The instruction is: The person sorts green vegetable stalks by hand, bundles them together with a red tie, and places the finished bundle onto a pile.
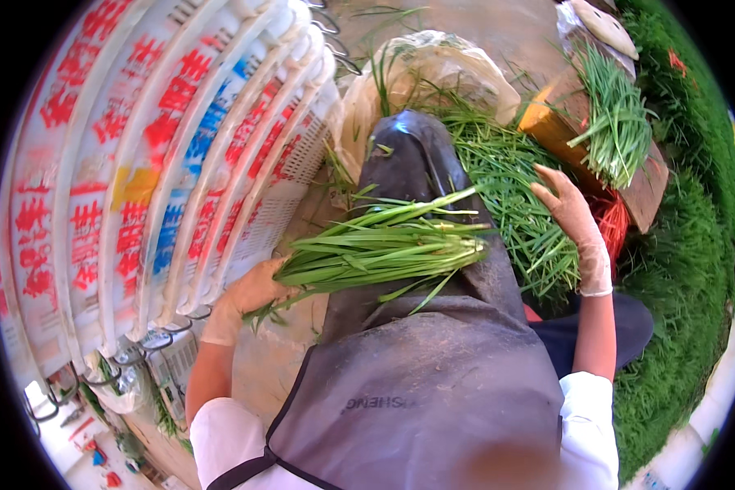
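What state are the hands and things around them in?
Long green leafy bunch, lying across dark grey apron
Left hand in thin translucent glove, at the bunch's leafy end, fingers partly hidden
Right hand, likewise gloved, open, apparently empty
Pile of slender green leaves, loose
Crumpled translucent yellowish plastic bag, mouth open
White plastic crates with red markings, stacked
Second green bunch, lying on brown board

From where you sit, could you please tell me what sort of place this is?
Probably a vegetable sorting or bundling area: white crates are stacked at left, a big heap of long green leaves lies at right, and a green bunch rests across the apron.
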Demonstrator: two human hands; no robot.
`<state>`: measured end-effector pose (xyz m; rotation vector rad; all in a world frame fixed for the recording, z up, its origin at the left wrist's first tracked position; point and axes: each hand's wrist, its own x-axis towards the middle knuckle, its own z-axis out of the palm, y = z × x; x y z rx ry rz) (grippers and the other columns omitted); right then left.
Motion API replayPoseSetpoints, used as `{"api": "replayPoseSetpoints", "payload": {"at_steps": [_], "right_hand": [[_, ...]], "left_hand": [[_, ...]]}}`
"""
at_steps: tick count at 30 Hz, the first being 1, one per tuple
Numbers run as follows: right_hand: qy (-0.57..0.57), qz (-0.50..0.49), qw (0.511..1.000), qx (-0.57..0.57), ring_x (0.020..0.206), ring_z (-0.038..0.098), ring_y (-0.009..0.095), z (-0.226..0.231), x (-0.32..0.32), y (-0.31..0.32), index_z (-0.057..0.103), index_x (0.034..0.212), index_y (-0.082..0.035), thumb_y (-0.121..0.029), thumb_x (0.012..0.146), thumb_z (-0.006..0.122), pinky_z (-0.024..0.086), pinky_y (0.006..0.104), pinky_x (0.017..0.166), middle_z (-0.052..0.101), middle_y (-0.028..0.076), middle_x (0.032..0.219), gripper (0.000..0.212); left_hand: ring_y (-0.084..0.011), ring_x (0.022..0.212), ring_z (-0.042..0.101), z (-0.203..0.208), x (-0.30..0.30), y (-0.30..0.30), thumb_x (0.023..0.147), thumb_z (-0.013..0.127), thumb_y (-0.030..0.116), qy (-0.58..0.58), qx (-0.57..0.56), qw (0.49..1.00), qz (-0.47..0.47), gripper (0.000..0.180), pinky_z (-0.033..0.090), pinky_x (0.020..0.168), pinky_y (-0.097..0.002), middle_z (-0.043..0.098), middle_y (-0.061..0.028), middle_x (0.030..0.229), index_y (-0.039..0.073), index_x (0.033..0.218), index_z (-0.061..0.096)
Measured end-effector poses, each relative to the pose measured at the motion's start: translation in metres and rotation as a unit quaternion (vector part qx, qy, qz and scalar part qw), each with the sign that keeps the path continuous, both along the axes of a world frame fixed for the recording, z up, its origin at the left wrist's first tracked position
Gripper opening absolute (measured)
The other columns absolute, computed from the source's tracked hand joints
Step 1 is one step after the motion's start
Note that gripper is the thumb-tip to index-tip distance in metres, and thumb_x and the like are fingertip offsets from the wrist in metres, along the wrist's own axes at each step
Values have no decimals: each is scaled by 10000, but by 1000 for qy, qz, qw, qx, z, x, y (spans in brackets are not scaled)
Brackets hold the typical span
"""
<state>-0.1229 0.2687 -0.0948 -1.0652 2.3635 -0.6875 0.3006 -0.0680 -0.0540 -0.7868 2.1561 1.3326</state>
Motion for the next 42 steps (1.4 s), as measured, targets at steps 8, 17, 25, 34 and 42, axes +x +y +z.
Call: {"api": "replayPoseSetpoints", "payload": {"at_steps": [8, 17, 25, 34, 42], "right_hand": [[-277, -3, 948, -156, 811, 626, 144, 37, 82, -50, 658, 1104, -44, -316, 837, 704, 497, 319, 772, 691, 39, 889, 384], [77, 61, 993, -64, 1029, 561, 313, 50, 80, -51, 670, 1061, -54, -539, 770, 686, 448, 411, 908, 622, 142, 1004, 566], [-218, 63, 964, -139, 934, 603, 258, 26, 86, -64, 687, 1075, -54, -264, 768, 756, 467, 338, 860, 634, 92, 953, 378], [56, 160, 985, 13, 1044, 580, 269, 35, 105, -73, 694, 1063, -113, -419, 701, 768, 326, 435, 1069, 637, 79, 1008, 481], [-185, 74, 939, -281, 1069, 581, 239, 24, 102, -71, 669, 1046, -89, -141, 870, 627, 344, 431, 1037, 660, 54, 1087, 188]], "left_hand": [[-62, 600, 477, 32, -43, 39, 794, 619, 143, -34, 187, 966, 176, 514, 354, 496, -208, 540, -5, 722, 19, 1272, 478], [-68, 614, 477, 34, -49, 62, 844, 706, 315, 55, 112, 960, 250, 495, 390, 519, -213, 575, 17, 788, 37, 1222, 550], [-92, 762, 573, 34, -57, 58, 779, 761, 236, 34, 20, 986, 159, 502, 471, 588, -271, 633, -54, 849, 11, 1189, 576], [-150, 957, 607, 45, -76, 65, 733, 798, 193, 52, 44, 985, 161, 668, 489, 839, -298, 651, -77, 1091, 24, 1307, 501], [-136, 985, 582, 27, -72, 61, 726, 787, 178, 127, 94, 975, 157, 794, 480, 854, -283, 611, -61, 1165, 32, 1408, 409]]}}
